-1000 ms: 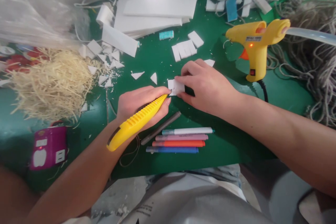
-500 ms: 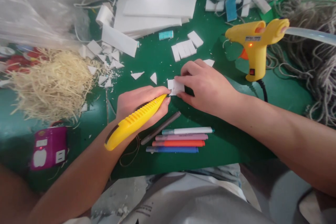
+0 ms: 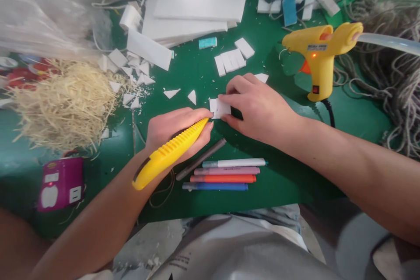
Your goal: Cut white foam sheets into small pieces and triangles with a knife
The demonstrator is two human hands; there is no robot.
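My left hand is closed round a yellow utility knife, its front end at the lower left edge of a small white foam piece. The blade itself is hard to make out. My right hand grips that foam piece at its right side with thumb and fingers, against the green table. Just beyond lie several cut white foam strips in a row. Two small foam offcuts, one of them a triangle, rest left of the piece.
Several markers lie near the table's front edge. A yellow hot glue gun stands at right beside grey cord. White foam sheets are stacked at the back. Straw and a purple box sit at left.
Almost nothing differs. The knife's rear end has shifted very slightly to the right and down; the foam piece and my right hand hold their place.
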